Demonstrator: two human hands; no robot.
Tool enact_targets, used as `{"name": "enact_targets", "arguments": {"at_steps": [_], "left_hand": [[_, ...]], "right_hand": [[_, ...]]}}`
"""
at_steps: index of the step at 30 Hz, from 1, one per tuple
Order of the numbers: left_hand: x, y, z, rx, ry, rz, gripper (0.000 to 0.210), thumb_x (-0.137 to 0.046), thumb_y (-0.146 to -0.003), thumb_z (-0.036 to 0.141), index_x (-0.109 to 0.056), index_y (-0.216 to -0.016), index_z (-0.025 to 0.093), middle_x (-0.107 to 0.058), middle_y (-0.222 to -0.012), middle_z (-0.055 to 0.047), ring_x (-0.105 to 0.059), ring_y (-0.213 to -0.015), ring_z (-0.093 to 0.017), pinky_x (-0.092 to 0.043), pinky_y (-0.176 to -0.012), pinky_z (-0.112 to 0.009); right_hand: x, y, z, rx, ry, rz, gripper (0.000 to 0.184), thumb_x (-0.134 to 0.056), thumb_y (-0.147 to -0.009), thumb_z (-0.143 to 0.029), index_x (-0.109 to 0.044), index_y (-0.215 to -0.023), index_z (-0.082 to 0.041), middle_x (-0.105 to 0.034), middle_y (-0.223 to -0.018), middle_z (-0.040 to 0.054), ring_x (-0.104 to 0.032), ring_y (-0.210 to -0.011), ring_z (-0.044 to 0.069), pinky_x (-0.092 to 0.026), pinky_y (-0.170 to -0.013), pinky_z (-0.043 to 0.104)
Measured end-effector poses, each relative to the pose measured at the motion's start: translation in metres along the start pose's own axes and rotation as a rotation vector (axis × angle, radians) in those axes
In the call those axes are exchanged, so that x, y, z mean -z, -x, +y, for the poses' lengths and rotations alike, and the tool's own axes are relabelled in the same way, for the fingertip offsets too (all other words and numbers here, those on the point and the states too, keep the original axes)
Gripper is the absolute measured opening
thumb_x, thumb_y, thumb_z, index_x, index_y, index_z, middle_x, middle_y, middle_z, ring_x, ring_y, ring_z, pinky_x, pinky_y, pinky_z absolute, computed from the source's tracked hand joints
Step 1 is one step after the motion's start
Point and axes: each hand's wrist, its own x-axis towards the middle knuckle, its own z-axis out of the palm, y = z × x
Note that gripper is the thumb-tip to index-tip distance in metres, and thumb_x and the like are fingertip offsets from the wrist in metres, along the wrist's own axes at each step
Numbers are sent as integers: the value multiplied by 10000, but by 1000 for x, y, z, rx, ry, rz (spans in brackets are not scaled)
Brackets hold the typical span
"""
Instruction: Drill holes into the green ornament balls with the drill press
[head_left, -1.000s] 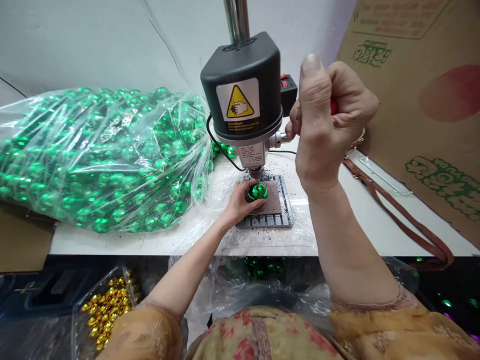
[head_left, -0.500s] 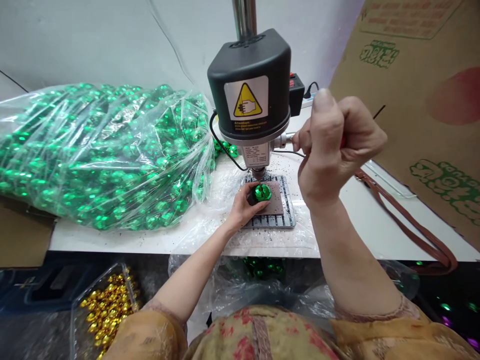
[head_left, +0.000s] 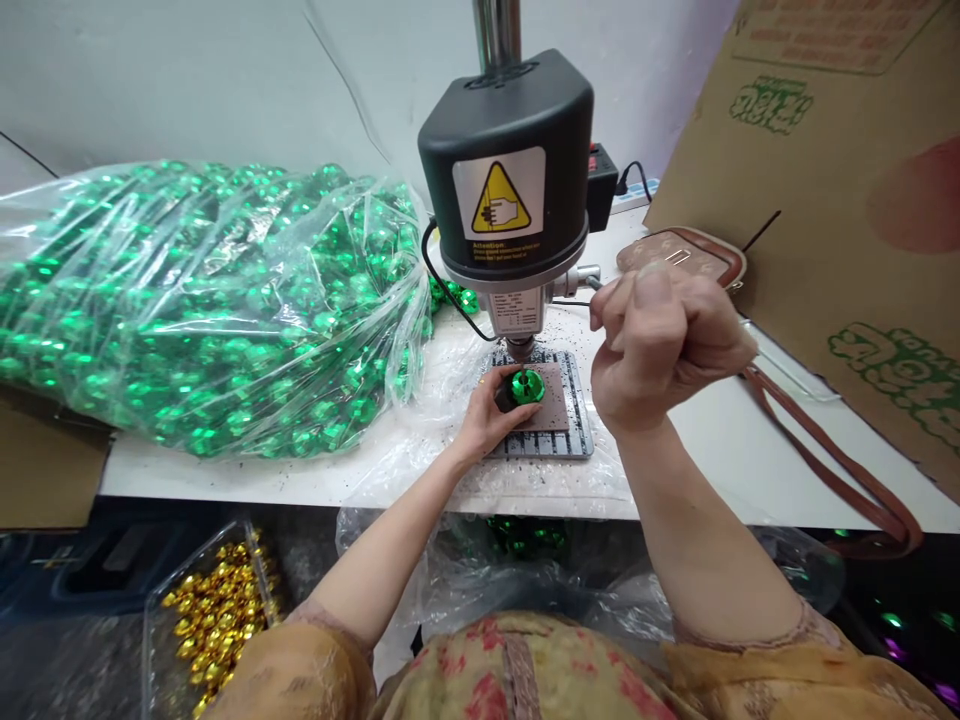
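My left hand (head_left: pixel 489 412) grips a shiny green ball (head_left: pixel 527 387) under the chuck of a small black drill press (head_left: pixel 504 170). A dark piece, perhaps a holder, shows between the palm and the ball. Beneath them a brownish pad (head_left: pixel 555 408) lies on the slotted metal base (head_left: pixel 581 435), with dark shavings scattered around. My right hand (head_left: pixel 664 345) is closed in a fist around the feed lever (head_left: pixel 583 282) at the press's right side; most of the lever's grip is hidden by the fingers.
A large clear bag of green balls (head_left: pixel 210 310) fills the table's left. On the right stand a cardboard box (head_left: pixel 840 210) and a brown purse (head_left: pixel 679 250) with a strap (head_left: pixel 817 450). Below the table edge sits a clear bin of gold balls (head_left: pixel 221 620).
My right hand has moved down with the lever, uncovering the purse behind it. My left hand keeps the green ball at about the same place. The view has shifted slightly.
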Motion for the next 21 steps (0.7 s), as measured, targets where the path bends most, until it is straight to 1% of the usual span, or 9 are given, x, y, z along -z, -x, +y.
{"name": "enact_targets", "arguments": {"at_steps": [5, 10, 17, 21], "left_hand": [[0, 1, -1, 4, 4, 4, 580, -841, -791, 442, -598, -1261, 204, -696, -1240, -107, -673, -1163, -284, -554, -1020, -440], [0, 1, 0, 12, -4, 8, 571, -844, -784, 433, -599, -1244, 199, -700, -1222, -107, -677, -1137, -282, -553, -1006, -436], [0, 1, 1, 27, 1, 8, 567, -844, -784, 420, -604, -1249, 202, -699, -1231, -103, -674, -1141, -275, -550, -1009, -428], [-1, 1, 1, 28, 9, 0, 576, -838, -791, 443, -598, -1257, 205, -701, -1231, -98, -672, -1157, -273, -547, -1022, -432]], "right_hand": [[2, 4, 3, 36, -22, 13, 514, -575, -915, -247, -201, -567, -192, -240, -499, -61, -238, -439, 36, -290, -438, 263], [4, 7, 3, 44, -42, 10, 501, -576, -896, -192, -207, -557, -185, -228, -507, -59, -256, -449, 36, -301, -434, 253], [8, 9, 7, 113, -91, -24, 454, -554, -857, -130, -212, -563, -185, -257, -502, -68, -299, -427, 37, -383, -429, 249], [11, 11, 7, 107, -93, -48, 456, -557, -839, -112, -204, -559, -183, -277, -503, -70, -322, -421, 37, -407, -438, 254]]}}
